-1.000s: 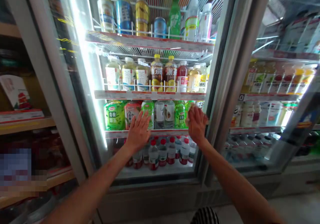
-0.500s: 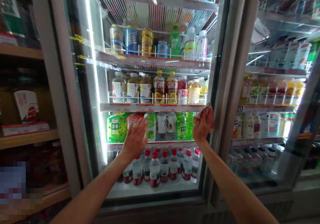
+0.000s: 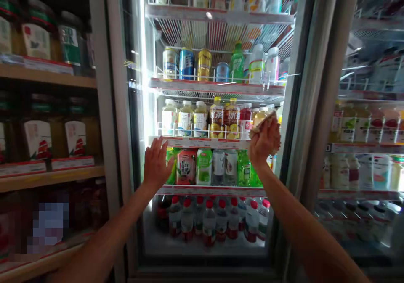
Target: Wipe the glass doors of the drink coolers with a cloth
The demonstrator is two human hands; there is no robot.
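A crumpled cloth [image 3: 275, 145] is bunched in my right hand [image 3: 262, 142], whose fingers are wrapped around it. That hand is in front of the right part of the drinks fridge's glass door [image 3: 202, 249], at the height of the tea bottles. My left hand [image 3: 156, 163] is flat with fingers stretched, near the door's left side, in front of a green drink carton. Whether either hand presses on the glass, I cannot tell. Behind the glass stand brown tea bottles [image 3: 216, 119], a red drink bottle [image 3: 185, 167] and red-capped bottles [image 3: 209, 224].
Wooden shelves [image 3: 47, 178] with dark-lidded jars [image 3: 36, 37] stand left of the fridge. A metal door frame [image 3: 315, 119] runs along the right, with another glass-fronted fridge section [image 3: 366, 148] of bottles beyond it. Upper wire shelves hold cans [image 3: 187, 64] and more bottles.
My view has turned left, bringing more of the left shelves in. Against the fridge, my left hand has shifted left, and my right hand has gone up with the cloth.
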